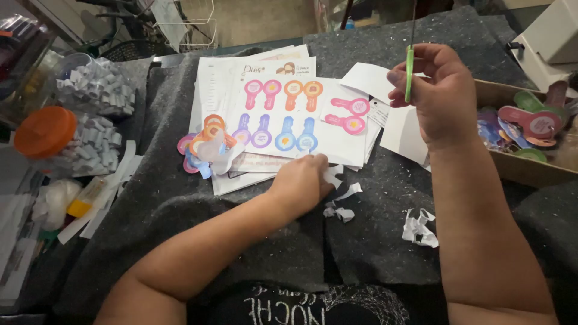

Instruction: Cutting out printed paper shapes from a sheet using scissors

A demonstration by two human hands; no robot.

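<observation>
Gripping green-handled scissors (409, 66) upright, right hand (436, 96) (raised), left hand (301, 180) pinching printed sheet (289, 114) edge

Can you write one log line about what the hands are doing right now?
left hand: on paper scraps | right hand: holds green scissors raised | printed sheet: on table

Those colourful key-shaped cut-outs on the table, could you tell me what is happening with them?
A person is cutting them out of printed sheets. The right hand holds green-handled scissors upright above the grey cloth, while the left hand rests on white paper scraps at the sheet's lower edge. Finished cut-outs lie piled at the sheet's left, and more sit in a cardboard box on the right.
</observation>
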